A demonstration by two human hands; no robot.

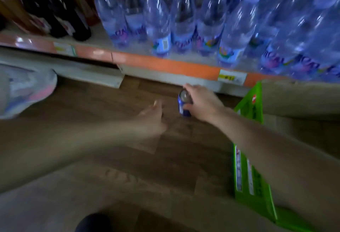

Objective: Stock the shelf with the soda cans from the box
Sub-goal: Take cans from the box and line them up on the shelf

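Observation:
My right hand [201, 103] grips a blue soda can [184, 104] by its side, silver top tilted toward me, low over the wooden floor just in front of the bottom shelf [165, 66]. To the can's left, my left hand [153, 116] reaches forward with straight fingers and holds nothing. A green cardboard box [252, 158] stands on the floor at the right, partly hidden under my right forearm. The frame is blurred by motion.
The shelf with an orange edge strip carries many clear water bottles [202, 20] and dark bottles [60, 15] at the left. A yellow price tag [231, 77] sits on the strip. A pale bag-like thing [24, 88] lies at the left. Brown cardboard [301, 99] is at right.

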